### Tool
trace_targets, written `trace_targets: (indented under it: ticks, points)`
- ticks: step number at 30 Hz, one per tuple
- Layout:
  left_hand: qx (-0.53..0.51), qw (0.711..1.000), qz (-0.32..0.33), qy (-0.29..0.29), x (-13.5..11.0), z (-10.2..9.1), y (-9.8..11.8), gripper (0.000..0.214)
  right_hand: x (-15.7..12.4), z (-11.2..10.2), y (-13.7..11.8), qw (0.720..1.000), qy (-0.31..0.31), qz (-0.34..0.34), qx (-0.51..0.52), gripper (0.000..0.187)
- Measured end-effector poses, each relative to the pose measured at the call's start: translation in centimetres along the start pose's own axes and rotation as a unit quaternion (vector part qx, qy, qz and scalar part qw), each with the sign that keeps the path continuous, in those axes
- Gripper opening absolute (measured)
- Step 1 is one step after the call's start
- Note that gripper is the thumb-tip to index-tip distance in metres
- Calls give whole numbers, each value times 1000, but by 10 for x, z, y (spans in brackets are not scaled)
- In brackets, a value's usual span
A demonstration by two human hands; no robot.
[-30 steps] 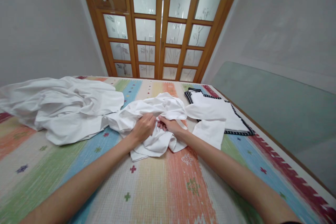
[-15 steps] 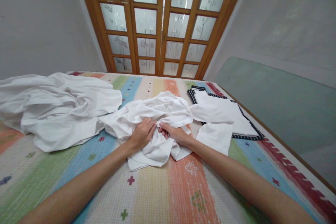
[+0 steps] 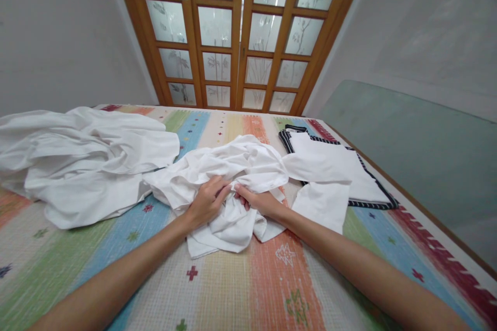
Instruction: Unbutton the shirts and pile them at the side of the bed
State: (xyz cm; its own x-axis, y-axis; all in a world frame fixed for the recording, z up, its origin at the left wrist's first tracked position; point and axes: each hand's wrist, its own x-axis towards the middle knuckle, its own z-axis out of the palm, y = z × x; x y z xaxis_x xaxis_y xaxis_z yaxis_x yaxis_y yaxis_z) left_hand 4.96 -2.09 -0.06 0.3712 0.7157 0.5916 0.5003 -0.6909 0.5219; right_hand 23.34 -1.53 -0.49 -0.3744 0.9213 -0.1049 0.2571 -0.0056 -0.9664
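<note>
A crumpled white shirt (image 3: 240, 158) lies in the middle of the patterned bedspread (image 3: 217, 289), with a sleeve-like part (image 3: 322, 168) spread to the right. My left hand (image 3: 209, 196) is closed, its thumb and fingers pinching a fold at the shirt's near side. Close beside it, my right hand (image 3: 252, 199) has curled fingers and grips the same fold. The two sets of fingertips nearly touch. What exactly lies between them is too small to make out. The shirt's lower part hangs in loose folds beneath both hands.
A large heap of white cloth (image 3: 89, 160) lies on the left, meeting the shirt's edge. At the right is a flat folded white piece with black striped edging (image 3: 361, 181). A pale green board (image 3: 407, 150) runs along the right side; wooden glass-paned doors (image 3: 236, 51) stand behind.
The hands hold almost the same place, with the left fingers shifting slightly on the fold. The view has moved a little, and the shirt's shape is nearly unchanged.
</note>
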Motion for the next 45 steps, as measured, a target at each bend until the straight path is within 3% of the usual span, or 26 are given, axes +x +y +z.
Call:
trace_targets:
  ticks: [9,16,31,41,45]
  points:
    - [-15,998,-53,-31,3,-2,4,20,-3,0,3,1000,17,-4,-18,49]
    - [17,1000,-8,-21,2,-2,2,16,-1,-4,-5,998,-15,15,64,44]
    - [33,999,21,-8,1,0,2,10,-3,-1,-5,1000,17,6,9,54]
    - [-24,997,-73,5,5,1,8,12,-6,7,-8,995,83,-14,-63,53]
    - [-32,994,-103,-3,7,0,9,11,-4,9,-4,985,123,-72,-98,45]
